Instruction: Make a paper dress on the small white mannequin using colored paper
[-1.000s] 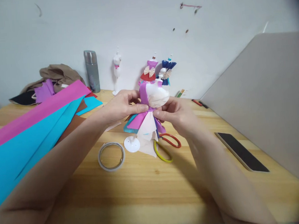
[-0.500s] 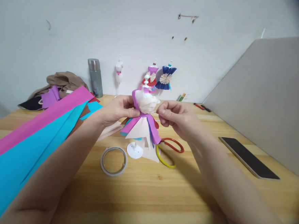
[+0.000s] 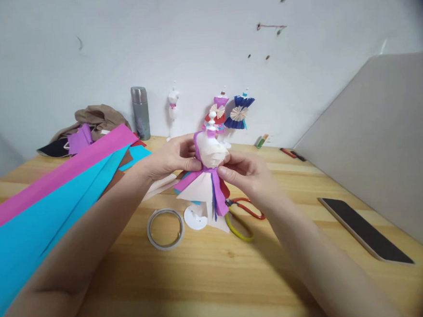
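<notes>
Left hand and right hand pinch small mannequin at waist, above table, near tape roll. Paper bodice, skirt already on; waist seems unfinished; other remaining work, cannot tell.

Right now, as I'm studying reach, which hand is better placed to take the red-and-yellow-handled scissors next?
Probably the right hand: the scissors lie nearer it, while the left hand grips the other side of the white, multicoloured-skirted mannequin.
</notes>
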Demonstrator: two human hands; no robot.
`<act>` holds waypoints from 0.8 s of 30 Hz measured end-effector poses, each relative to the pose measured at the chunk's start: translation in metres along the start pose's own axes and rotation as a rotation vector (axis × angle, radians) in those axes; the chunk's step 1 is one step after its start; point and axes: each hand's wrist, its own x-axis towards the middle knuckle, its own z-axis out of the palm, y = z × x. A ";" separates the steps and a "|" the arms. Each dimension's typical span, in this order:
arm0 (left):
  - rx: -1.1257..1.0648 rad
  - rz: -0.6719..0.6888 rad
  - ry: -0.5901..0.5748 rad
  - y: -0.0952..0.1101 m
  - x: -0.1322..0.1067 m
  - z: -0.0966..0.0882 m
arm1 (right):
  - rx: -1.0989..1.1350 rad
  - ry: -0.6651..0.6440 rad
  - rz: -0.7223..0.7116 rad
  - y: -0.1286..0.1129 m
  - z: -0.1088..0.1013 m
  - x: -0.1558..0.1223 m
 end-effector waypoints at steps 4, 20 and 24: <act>0.141 0.005 -0.014 0.004 0.001 0.001 | -0.016 0.034 -0.071 0.004 -0.005 0.003; 0.418 0.006 0.016 0.028 -0.007 0.028 | 0.059 -0.035 -0.086 0.005 -0.026 0.004; 0.526 0.030 0.086 0.029 -0.006 0.038 | -0.004 -0.082 -0.109 0.001 -0.023 0.000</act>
